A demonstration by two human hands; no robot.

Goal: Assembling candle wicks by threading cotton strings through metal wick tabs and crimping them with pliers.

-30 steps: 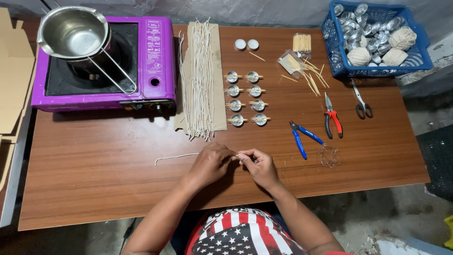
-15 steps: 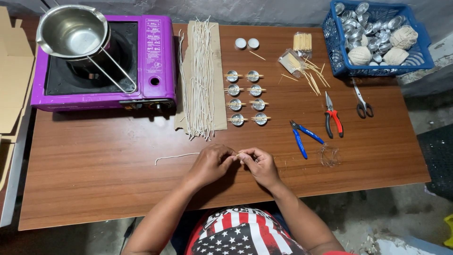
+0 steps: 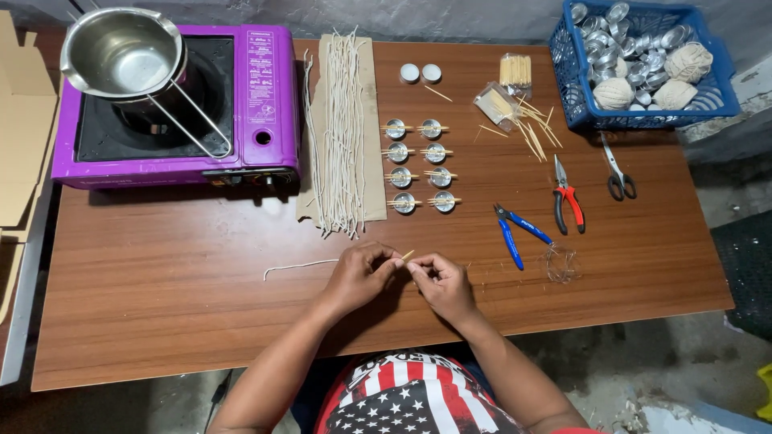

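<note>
My left hand [image 3: 362, 275] and my right hand [image 3: 441, 283] meet over the near middle of the wooden table [image 3: 161, 321]. Both pinch a small wooden stick [image 3: 408, 255] between the fingertips. A white wick string [image 3: 299, 266] trails from under my left hand toward the left. Just beyond my hands stand two columns of small metal cups [image 3: 418, 165], each with sticks laid across it. A bundle of white wicks [image 3: 342, 133] lies on brown paper to their left.
A purple portable stove [image 3: 261, 104] with a steel pot [image 3: 121, 52] stands at the far left. Blue pliers [image 3: 515, 233], red pliers [image 3: 568, 201], scissors [image 3: 618, 173] and a wire coil [image 3: 559, 263] lie right. A blue basket [image 3: 724, 96] of metal cups and twine balls is far right.
My hands stay close together at the same spot; the fingers have shifted slightly around the stick. Nothing else on the table has moved.
</note>
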